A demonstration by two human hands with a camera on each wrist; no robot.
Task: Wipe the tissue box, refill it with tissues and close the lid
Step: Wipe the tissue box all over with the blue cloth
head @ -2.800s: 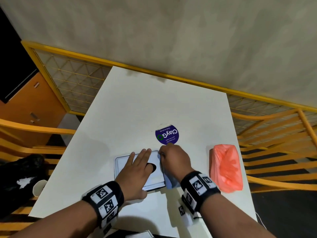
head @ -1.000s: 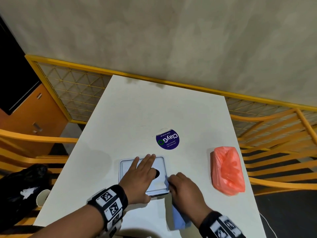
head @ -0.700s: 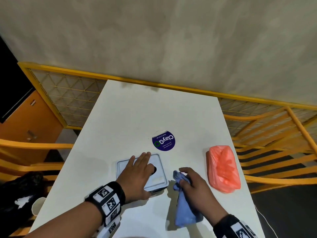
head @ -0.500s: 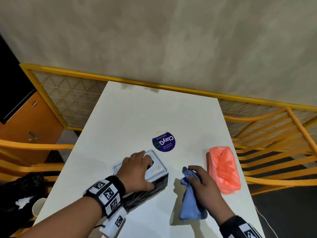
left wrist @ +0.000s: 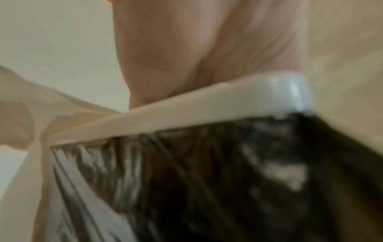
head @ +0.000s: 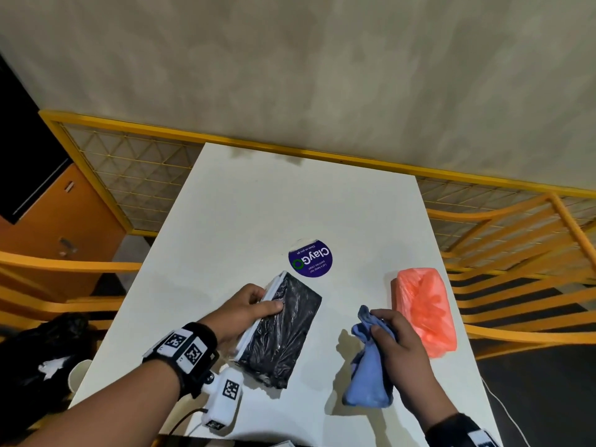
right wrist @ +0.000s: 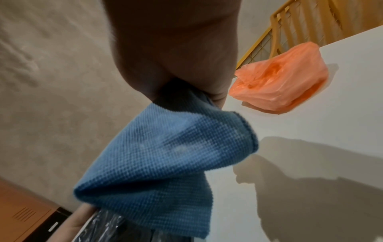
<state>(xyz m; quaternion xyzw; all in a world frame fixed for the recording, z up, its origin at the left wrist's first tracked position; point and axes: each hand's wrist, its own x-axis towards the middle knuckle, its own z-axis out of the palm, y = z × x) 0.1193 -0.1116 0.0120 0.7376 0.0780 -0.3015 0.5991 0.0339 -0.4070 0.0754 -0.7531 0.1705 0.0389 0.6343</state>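
The tissue box [head: 283, 330] stands tipped on its side on the white table [head: 290, 201], its black plastic-wrapped side facing right and its white lid edge [head: 258, 317] to the left. My left hand [head: 245, 308] grips the box, thumb across the black side. The left wrist view shows the white lid edge [left wrist: 186, 106] above the black wrap [left wrist: 207, 180], blurred. My right hand [head: 396, 337] holds a bunched blue cloth [head: 367, 375] to the right of the box, apart from it. The blue cloth [right wrist: 165, 155] hangs from that hand in the right wrist view.
An orange plastic pack [head: 425, 314] lies near the table's right edge, also the orange pack [right wrist: 279, 85] in the right wrist view. A round purple sticker [head: 310, 258] sits beyond the box. Yellow railings [head: 516, 253] surround the table. A black bag [head: 38, 359] lies at the lower left.
My right hand lifted the cloth off the lid and moved right. My left hand went from pressing flat on the lid to gripping the box and tipping it onto its side.
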